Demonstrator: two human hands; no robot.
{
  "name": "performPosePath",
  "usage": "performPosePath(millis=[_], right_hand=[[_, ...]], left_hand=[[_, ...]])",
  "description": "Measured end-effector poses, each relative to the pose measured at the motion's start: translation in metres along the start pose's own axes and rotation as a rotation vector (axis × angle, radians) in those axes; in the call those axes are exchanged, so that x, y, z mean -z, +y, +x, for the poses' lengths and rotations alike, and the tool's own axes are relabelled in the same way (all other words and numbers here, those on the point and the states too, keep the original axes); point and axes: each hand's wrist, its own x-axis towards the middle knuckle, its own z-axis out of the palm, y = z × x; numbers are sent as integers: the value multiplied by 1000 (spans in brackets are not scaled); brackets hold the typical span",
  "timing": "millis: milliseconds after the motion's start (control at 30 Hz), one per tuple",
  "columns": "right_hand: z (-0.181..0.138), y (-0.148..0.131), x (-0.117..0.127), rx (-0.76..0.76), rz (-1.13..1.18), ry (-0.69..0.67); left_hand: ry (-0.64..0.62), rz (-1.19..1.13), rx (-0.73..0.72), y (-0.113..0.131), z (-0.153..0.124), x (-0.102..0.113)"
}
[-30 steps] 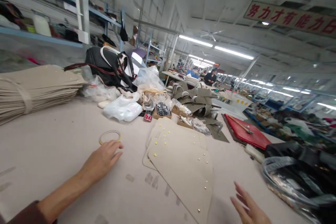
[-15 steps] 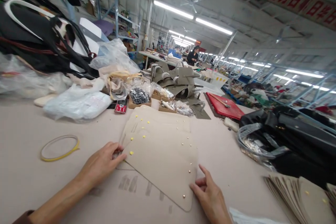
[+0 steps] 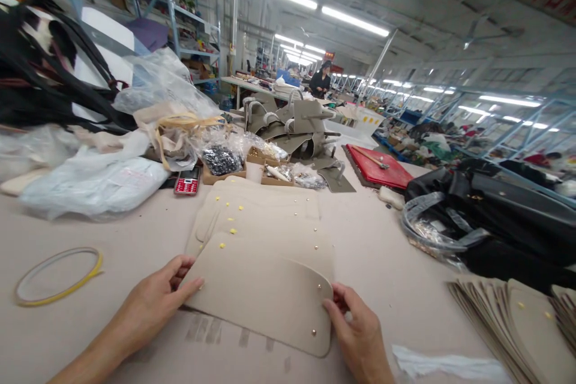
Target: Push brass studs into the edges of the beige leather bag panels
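A beige leather-like panel (image 3: 258,291) with rounded corners and metal studs lies nearest to me, its right part bowed slightly upward. My left hand (image 3: 164,291) pinches its left edge, thumb on top and fingers partly hidden. At the opposite edge, my right hand (image 3: 355,321) grips the panel between thumb and fingers, beside the studs. Beneath and beyond it lie overlapping beige panels (image 3: 274,198), with small yellow tabs along the left and studs along the right.
A yellow-edged tape roll (image 3: 58,276) lies at left. Behind are a red calculator (image 3: 187,181), boxes of hardware (image 3: 222,162) and a red board (image 3: 378,165) with a hammer. At right sit black bags (image 3: 504,216) and a fanned panel stack (image 3: 508,318).
My right hand has closed on the right edge of the front panel, which now bows upward there. My left hand has moved slightly left and down in view. The camera has turned rightward.
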Motion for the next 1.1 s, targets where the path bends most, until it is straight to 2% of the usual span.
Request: performPosePath(millis=[33, 100, 233, 367, 500, 600, 667, 767, 833, 967, 1100], right_hand=[[4, 0, 1, 35, -14, 20], [15, 4, 0, 59, -36, 93], [30, 21, -20, -72, 78, 200], [33, 30, -39, -218, 226, 143], [52, 20, -26, -245, 81, 90], [84, 5, -15, -63, -57, 24], [110, -7, -22, 115, -145, -75], [142, -30, -51, 316, -275, -197], [154, -48, -75, 373, -341, -252], [151, -79, -104, 474, -304, -347], [138, -91, -108, 585, -165, -442]], left_hand=[[-22, -35, 3, -2, 0, -1], [20, -36, 26, -5, -1, -3], [247, 16, 25, -2, -8, -14], [387, -7, -3, 7, -9, -24], [421, 79, -64, 15, 13, -13], [385, 144, -80, 23, 33, -3], [387, 204, -95, 26, 43, -3], [414, 306, -95, 25, 53, -10], [414, 335, -101, 22, 56, -15], [427, 335, -153, 12, 59, -18], [434, 369, -196, 8, 60, -19]])
